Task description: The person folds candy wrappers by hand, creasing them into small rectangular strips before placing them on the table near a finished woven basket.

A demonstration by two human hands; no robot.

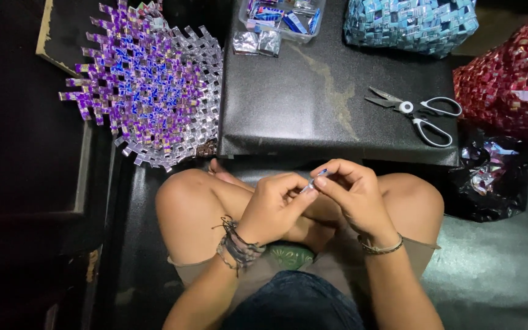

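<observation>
Purple woven mat (148,85) overhangs the black table's (313,91) left edge. Over the lap, just off its near edge, left hand (270,208) and right hand (352,195) each grip, fingertips pressed together, one small folded strip (314,179). Scissors (420,110) lie toward the right edge; the table's middle is bare.

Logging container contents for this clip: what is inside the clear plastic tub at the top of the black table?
The clear plastic tub holds loose foil wrapper pieces, blue, white and silver. How deep the pile goes is cut off by the frame edge. Two silver folded pieces lie outside, against its near wall.
</observation>
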